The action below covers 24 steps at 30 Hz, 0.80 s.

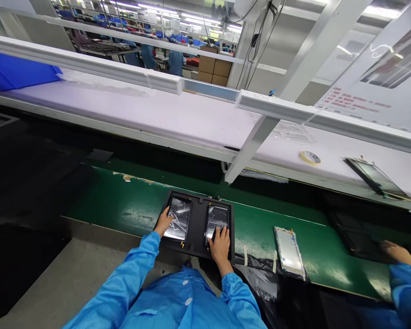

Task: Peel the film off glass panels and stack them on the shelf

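A black tray (197,224) with two recesses lies on the green bench in front of me. Its left recess holds a glossy display panel (181,224) that looks film-covered; a second display panel (216,217) sits in the right one. My left hand (163,223) is closed over the tray's left edge, its thumb reaching onto the left panel and its other fingers partly hidden. With fingers stretched out, my right hand (221,246) lies on the lower part of the right panel.
A silver-backed panel (289,251) lies right on the green bench (253,228). Farther right, a co-worker's hand (399,253) is beside a dark tray (356,235). The white shelf above bears a tape roll (310,157), another panel (378,177) and a blue bin (18,71). A slanted post (251,148) stands ahead.
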Motion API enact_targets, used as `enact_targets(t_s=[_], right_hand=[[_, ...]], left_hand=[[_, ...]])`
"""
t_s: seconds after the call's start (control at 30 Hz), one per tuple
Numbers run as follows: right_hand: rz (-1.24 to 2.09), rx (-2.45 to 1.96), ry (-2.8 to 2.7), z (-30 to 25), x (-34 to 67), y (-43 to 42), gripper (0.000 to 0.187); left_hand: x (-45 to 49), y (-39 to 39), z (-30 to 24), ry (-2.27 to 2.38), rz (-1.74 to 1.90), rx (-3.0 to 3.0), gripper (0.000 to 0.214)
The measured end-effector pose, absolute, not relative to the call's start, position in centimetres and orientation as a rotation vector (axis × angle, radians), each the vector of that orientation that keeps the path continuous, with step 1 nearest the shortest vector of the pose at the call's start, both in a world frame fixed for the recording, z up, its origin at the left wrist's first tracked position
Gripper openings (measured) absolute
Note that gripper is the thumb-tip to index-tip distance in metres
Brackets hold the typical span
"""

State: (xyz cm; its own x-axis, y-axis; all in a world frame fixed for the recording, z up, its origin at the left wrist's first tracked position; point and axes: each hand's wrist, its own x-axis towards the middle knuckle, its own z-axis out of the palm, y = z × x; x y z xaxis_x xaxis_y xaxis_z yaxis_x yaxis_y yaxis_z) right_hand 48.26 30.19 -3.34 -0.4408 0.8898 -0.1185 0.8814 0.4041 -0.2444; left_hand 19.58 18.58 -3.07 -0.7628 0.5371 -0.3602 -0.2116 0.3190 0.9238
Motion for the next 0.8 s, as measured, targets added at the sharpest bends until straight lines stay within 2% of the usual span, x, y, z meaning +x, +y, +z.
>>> enact_targets(t_s=[0.2,0.37,0.5,0.67,0.8], right_hand=[[0.502,-1.525,-2.572,-3.3,48.4,30.1,0.06],[0.995,-1.194,-2.478,-3.5,43.0,28.1,0.053],[1.224,-1.344,-2.609,-2.5,37.5,26.4,0.05],[1.225,-1.526,-2.665,-1.5,35.1,25.9,0.041],[1.182,-1.62,-2.657,-0.9,35.0,26.2,0.04]], left_hand=[[22.5,19.3,-1.8,2.346,1.201,0.418,0.064],[24.5,20.4,-0.7,2.479,0.996,0.478,0.072],[24.6,20.6,-0.4,2.511,0.828,0.47,0.071],[24.9,20.2,-0.6,2.491,0.641,0.443,0.07],[24.3,20.7,0.1,2.43,0.595,0.504,0.066]])
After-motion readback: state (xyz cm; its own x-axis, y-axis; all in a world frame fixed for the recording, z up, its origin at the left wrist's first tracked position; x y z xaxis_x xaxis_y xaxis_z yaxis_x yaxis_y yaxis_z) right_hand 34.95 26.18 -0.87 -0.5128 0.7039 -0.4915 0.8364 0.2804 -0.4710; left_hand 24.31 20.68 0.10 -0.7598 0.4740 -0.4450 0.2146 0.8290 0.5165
